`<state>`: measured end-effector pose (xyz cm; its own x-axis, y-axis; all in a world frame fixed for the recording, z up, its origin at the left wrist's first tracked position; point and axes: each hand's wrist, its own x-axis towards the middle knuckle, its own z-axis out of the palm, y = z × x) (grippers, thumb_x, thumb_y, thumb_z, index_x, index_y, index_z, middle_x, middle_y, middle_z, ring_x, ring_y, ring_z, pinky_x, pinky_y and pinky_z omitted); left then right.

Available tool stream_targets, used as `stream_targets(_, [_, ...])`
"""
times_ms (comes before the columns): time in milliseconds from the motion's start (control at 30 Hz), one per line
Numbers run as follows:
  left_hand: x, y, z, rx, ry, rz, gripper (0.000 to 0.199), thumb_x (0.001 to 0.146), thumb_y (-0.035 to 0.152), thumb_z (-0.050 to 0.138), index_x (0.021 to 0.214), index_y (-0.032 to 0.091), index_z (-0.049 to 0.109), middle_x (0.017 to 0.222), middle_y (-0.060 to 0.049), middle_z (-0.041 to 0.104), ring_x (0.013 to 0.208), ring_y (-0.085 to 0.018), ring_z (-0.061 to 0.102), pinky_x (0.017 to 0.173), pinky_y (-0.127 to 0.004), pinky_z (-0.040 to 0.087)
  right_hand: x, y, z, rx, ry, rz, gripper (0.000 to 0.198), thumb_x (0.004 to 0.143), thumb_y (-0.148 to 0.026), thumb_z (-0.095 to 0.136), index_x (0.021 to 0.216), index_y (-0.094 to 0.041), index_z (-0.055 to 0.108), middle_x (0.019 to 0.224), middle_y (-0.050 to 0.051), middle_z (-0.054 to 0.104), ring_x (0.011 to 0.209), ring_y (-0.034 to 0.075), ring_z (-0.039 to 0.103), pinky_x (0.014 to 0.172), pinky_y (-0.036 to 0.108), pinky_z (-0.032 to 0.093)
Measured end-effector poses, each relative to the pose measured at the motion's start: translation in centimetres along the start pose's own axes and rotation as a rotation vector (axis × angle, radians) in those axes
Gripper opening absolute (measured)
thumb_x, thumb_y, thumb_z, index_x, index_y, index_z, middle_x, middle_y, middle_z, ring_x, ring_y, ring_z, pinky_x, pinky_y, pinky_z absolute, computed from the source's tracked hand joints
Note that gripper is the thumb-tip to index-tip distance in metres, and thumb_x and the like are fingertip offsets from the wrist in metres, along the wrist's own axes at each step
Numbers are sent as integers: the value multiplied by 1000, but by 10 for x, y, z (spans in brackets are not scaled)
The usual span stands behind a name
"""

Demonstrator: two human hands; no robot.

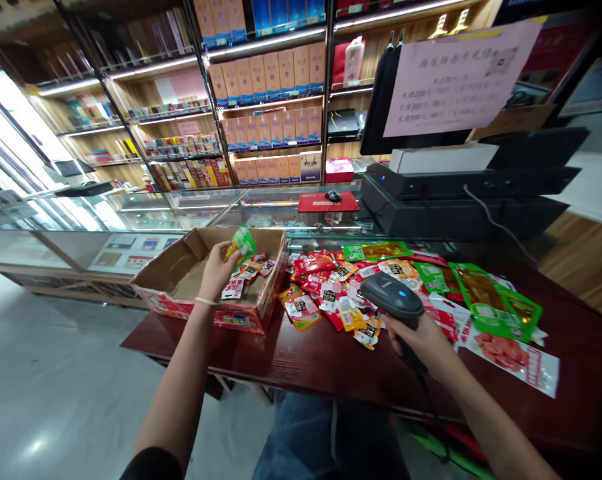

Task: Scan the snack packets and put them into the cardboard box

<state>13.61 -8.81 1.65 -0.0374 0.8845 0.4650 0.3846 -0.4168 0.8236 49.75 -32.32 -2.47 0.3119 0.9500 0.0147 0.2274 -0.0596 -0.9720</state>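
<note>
My left hand (219, 268) pinches a small green-and-yellow snack packet (243, 243) above the open cardboard box (171, 261). Several small snack packets (253, 269) lie inside that box, toward its right side. My right hand (423, 340) is wrapped around the handle of a black barcode scanner (395, 297), whose top shows a blue light. The scanner's head points left over a loose pile of red, orange and white snack packets (331, 293). Larger green-edged pouches (491, 300) and a white-and-red packet (515, 357) lie to the right of the scanner.
The dark red table (301, 357) bears the box and the pile. Behind it stands a glass counter (261, 207) with a red mouse pad (313, 202) and a mouse (333, 196). A monitor with a pink paper sign (455, 80) rises at the right, above black equipment (445, 207).
</note>
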Motion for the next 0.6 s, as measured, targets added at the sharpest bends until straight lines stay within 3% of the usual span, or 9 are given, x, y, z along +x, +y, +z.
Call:
stream_targets(133, [-4, -15, 4, -44, -38, 20, 38, 84, 39, 63, 114, 16, 62, 122, -15, 67, 114, -23, 64, 102, -41, 48, 3, 5, 2, 6, 15, 0, 39, 75, -56, 71, 65, -22, 54, 40, -2, 52, 35, 14, 46, 38, 26, 38])
stream_targets(300, [-11, -2, 3, 56, -39, 78, 33, 88, 39, 60, 111, 16, 66, 108, -11, 73, 102, -20, 68, 96, -37, 52, 1, 1, 1, 24, 37, -14, 42, 78, -56, 70, 63, -22, 51, 41, -2, 51, 36, 12, 46, 39, 25, 38])
stream_targets(433, [-21, 21, 9, 128, 19, 171, 30, 90, 38, 59, 113, 19, 66, 108, -8, 73, 100, -19, 68, 92, -34, 53, -4, 0, -10, 69, 90, 12, 41, 76, -56, 73, 66, -22, 51, 44, -3, 51, 36, 12, 47, 37, 25, 38])
stream_targets(600, [-49, 73, 38, 131, -96, 280, 28, 93, 38, 57, 115, 23, 65, 112, -5, 72, 101, -19, 68, 92, -33, 53, -15, 3, -39, 41, 131, 13, 40, 81, -50, 69, 61, -21, 51, 44, -3, 52, 38, 12, 48, 41, 24, 40])
